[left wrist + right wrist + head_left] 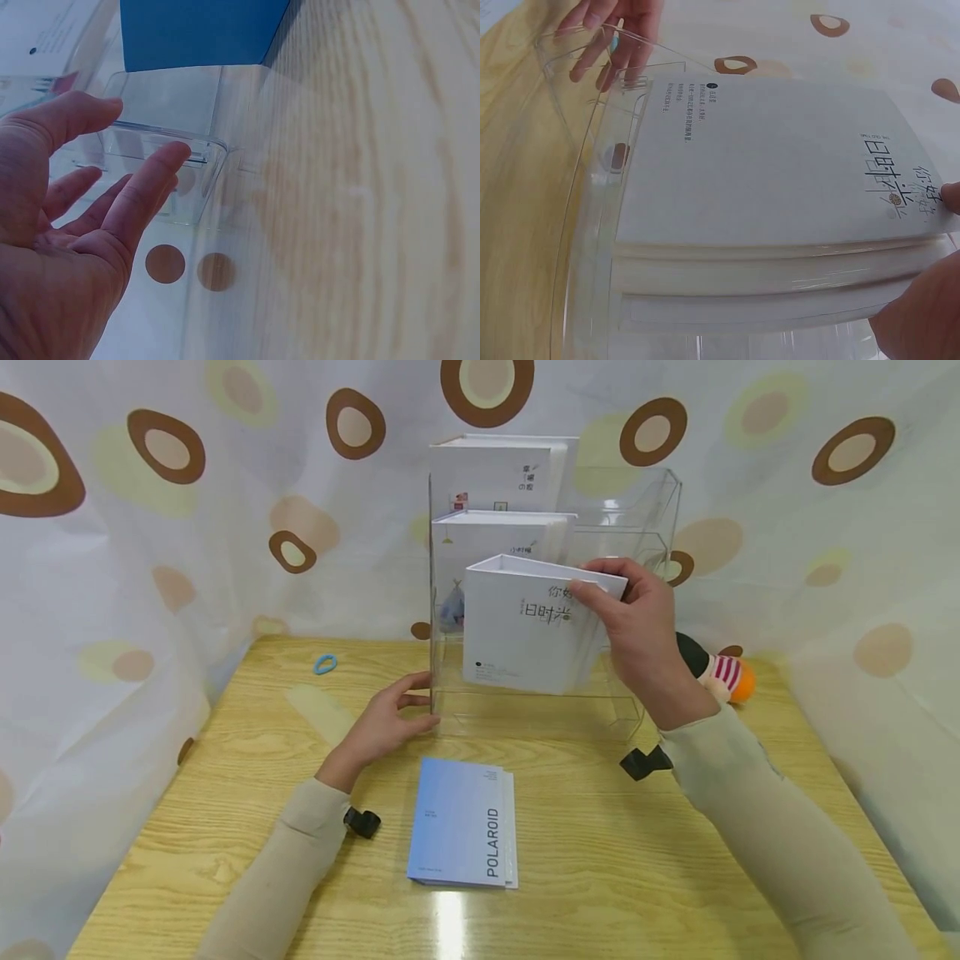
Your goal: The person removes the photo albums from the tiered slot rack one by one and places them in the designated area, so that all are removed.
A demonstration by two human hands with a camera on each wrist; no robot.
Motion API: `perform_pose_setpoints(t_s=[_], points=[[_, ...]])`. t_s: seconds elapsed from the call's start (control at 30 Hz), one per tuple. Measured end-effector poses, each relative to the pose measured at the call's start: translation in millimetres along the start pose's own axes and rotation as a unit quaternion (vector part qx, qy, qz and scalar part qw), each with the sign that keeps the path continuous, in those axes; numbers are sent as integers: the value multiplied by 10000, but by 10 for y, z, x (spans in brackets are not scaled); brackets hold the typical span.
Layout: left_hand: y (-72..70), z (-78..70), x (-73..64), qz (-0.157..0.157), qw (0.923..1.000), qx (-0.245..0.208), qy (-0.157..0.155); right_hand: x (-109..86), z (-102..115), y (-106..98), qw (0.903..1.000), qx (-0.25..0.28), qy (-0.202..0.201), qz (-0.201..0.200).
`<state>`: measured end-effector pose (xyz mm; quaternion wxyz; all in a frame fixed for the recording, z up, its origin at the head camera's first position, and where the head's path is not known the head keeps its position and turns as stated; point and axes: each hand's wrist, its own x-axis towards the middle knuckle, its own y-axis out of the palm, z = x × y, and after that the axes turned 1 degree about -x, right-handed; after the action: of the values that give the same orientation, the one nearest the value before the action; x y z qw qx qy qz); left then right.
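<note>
At the left, a small light-blue ring (325, 664) lies on the pale wood-grain worktop (615, 860). Next comes the left hand (384, 718), thumb and fingers spread, at the left edge of the clear plastic tiered rack (532, 717); whether it presses on that edge I cannot tell. Nearer the person, a blue gradient album marked POLAROID (456, 822) lies flat. Within the rack, 2 white hardcover albums stand in separate tiers, the rear album (487, 477) higher than the middle album (491, 537).

In front of them is the white square hardcover album with dark lettering (517, 631), tilted, its lower edge near the rack's front lip. The right hand (645, 627) pinches its upper right corner, thumb on the cover and fingers behind. A small stuffed toy with an orange end and striped band (727, 675) lies farther right.

The step in hand seems to be handling this 3rd album at the front tier; its direction, in or out, is unclear. The next move probably calls for a firm pinch, a level lower edge and a steadied rack.
</note>
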<state>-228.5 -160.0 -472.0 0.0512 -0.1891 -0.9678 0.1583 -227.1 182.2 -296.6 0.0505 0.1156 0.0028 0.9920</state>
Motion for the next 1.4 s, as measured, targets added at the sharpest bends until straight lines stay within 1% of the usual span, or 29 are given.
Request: perform_pose_setpoints(t_s=[0.37,0.43,0.6,0.77,0.97,1.07,1.17,1.23,1.4], points=[[-5,-3,-14,-16,10000,-14,-22,-146,-29,-134,9988,-467,110,-68],[-7,1,-8,-14,10000,-8,-22,-181,-31,-170,9989,-449,153,-48],[-7,7,8,-11,10000,1,-9,-256,-50,-251,9997,-178,183,-33],[-5,6,11,-5,9999,-8,-115,-351,-95,-337,9994,-271,218,-19],[1,-9,2,-25,9999,-1,-120,-475,-141,-422,9985,-461,289,90],[3,-14,-1,-35,9999,-5,-112,-540,-180,-458,9989,-304,313,168],[3,-18,-2,-25,9999,-31,-115,-609,-227,-497,9988,-215,406,137],[4,-23,-3,-16,9999,-24,-122,-655,-252,-530,9980,-367,512,103],[18,-26,-4,-7,9999,-8,-119,-751,-307,-631,9929,-985,652,131]])
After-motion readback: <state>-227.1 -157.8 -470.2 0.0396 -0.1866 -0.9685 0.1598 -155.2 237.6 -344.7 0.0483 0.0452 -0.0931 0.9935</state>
